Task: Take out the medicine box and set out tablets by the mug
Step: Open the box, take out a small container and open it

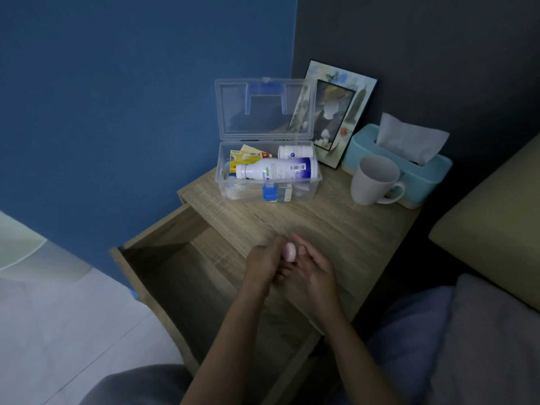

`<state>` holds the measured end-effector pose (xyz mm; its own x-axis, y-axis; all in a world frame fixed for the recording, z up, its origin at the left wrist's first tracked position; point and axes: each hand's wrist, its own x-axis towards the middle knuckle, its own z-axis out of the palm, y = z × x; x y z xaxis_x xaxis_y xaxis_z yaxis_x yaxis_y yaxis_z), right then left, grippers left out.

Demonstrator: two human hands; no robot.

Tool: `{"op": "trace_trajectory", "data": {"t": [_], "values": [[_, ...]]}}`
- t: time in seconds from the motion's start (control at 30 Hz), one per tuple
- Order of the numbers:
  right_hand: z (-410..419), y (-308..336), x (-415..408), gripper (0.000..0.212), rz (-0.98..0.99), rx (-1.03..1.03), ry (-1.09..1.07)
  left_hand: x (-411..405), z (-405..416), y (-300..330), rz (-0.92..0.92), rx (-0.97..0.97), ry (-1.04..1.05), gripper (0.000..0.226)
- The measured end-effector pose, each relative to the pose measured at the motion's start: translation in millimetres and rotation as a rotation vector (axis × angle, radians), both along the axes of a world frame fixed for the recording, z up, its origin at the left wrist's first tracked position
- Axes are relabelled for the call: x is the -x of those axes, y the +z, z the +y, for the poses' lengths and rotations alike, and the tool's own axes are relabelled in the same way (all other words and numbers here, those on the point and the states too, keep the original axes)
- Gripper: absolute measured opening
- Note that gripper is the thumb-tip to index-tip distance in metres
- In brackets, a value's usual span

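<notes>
The clear plastic medicine box stands on the bedside table with its lid up against the wall. Inside lie a large white bottle, a smaller white jar and yellow packets. A white mug stands to the box's right. Near the table's front edge my left hand and my right hand meet around a small pale pink object. The object sits between the fingers of both hands. What it is I cannot make out.
The table's drawer is pulled out to the left and looks empty. A framed picture leans on the wall behind the mug. A teal tissue box stands at the back right. A bed edge lies right.
</notes>
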<state>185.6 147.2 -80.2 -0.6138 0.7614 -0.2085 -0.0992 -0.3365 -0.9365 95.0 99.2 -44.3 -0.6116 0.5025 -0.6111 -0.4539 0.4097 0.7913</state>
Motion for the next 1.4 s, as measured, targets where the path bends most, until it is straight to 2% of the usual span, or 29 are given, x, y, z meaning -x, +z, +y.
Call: {"op": "trace_trajectory", "data": {"t": [0.3,0.5,0.67,0.73,0.83,0.9,1.1,1.17,1.27,1.4], "values": [[4,-4,0,0.026,-0.026,0.008,-0.053,-3,-1,0,-0.014,-0.151,-0.077,0.028],[10,-3,-7,0.020,-0.014,-0.029,-0.079,3,-9,-2,-0.152,-0.248,-0.159,0.035],[18,3,-14,0.017,0.033,0.049,-0.051,12,-13,-3,-0.311,-0.330,-0.114,0.022],[21,4,-17,0.030,0.056,0.079,-0.043,13,-14,-4,-0.367,-0.367,-0.100,0.022],[22,7,-19,0.061,0.018,0.088,0.001,12,-15,-5,-0.442,-0.449,-0.090,0.028],[22,7,-20,0.069,0.016,0.094,0.007,10,-14,-6,-0.483,-0.503,-0.062,0.029],[27,4,-26,0.048,-0.018,-0.033,0.001,10,-16,-11,-0.498,-0.556,-0.064,0.023],[30,1,-28,0.039,-0.033,-0.063,0.003,8,-15,-11,-0.477,-0.566,-0.061,0.026],[35,1,-32,0.039,-0.086,-0.104,0.016,4,-14,-17,-0.373,-0.560,-0.027,0.029],[44,1,-39,0.030,-0.206,-0.296,0.011,3,-14,-24,0.056,-0.415,-0.068,0.027]]}}
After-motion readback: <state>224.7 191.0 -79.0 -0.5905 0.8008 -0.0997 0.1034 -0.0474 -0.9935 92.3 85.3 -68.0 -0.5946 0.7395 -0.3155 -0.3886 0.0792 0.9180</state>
